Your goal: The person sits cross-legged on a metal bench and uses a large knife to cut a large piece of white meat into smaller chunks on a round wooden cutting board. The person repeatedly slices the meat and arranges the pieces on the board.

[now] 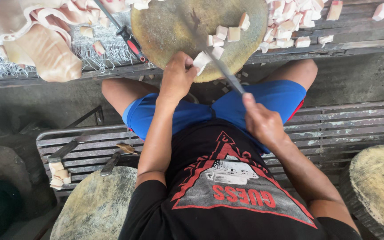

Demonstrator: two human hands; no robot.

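Our right hand [263,122] grips the knife [227,75], left hand [178,75] pinches 1 strip [201,60]; many cubes [290,22] cut, slabs [41,40] remain.

I count three round chopping blocks [187,26], three knives [225,71], one red-handled sharpening rod [127,38], and my two hands [176,75].

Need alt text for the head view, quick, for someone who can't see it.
Seated person's right hand draws a long knife through a pale chunk pinned by the left hand on a round wooden chopping block; cut cubes piled beyond.
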